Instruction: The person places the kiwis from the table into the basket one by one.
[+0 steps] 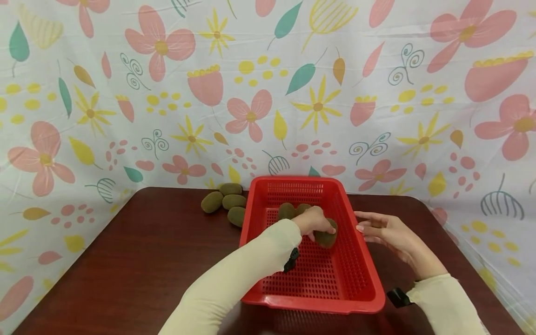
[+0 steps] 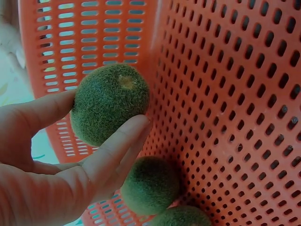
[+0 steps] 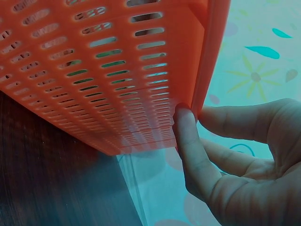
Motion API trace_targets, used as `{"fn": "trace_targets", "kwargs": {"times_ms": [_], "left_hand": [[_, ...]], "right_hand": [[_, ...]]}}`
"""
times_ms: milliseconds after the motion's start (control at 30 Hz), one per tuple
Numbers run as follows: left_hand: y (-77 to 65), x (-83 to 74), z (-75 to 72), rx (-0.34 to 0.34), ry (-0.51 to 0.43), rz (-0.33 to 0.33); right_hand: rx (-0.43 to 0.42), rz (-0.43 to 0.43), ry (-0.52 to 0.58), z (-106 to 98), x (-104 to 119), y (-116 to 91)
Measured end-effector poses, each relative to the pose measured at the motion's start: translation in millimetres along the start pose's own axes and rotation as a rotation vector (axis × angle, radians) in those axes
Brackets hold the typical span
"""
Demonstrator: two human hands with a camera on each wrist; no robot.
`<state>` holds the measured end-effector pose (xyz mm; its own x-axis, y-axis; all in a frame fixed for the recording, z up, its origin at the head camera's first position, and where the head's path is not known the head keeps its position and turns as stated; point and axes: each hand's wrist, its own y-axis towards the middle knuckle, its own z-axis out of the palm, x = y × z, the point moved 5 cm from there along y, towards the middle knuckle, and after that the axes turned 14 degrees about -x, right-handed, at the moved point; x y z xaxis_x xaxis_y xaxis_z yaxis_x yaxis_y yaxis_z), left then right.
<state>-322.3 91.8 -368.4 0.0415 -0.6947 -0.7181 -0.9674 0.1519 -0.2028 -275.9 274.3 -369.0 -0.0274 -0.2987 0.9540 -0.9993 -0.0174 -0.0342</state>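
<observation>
In the head view my left hand point(image 1: 313, 220) reaches into a red plastic basket point(image 1: 310, 304) and grips a brown fuzzy kiwi point(image 1: 324, 239). The left wrist view shows this kiwi point(image 2: 110, 106) between thumb and fingers, close by the perforated basket wall. Two more kiwis lie farther back in the basket; one kiwi point(image 1: 286, 211) is partly behind the left hand, the other kiwi point(image 1: 303, 208) beside it. My right hand point(image 1: 391, 235) is at the basket's right side. Its fingertips pinch the rim point(image 3: 214, 52) in the right wrist view.
Left of the basket, several kiwis point(image 1: 233, 202) sit in a loose group on the dark wooden table point(image 1: 167, 260). A white cloth point(image 1: 251, 70) printed with flowers and leaves hangs behind the table and along its sides.
</observation>
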Motion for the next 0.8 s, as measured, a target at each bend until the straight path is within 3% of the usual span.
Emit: {"fn": "trace_targets", "kwargs": {"times_ms": [467,800], "left_hand": [[3.1,2.7,11.1,0.016,0.107,0.026],[0.5,1.0,14.7,0.072,0.197,0.050]], "right_hand": [[-0.014,0.000,-0.005,1,2,1],[-0.019,0.000,-0.009,0,0,0]]}}
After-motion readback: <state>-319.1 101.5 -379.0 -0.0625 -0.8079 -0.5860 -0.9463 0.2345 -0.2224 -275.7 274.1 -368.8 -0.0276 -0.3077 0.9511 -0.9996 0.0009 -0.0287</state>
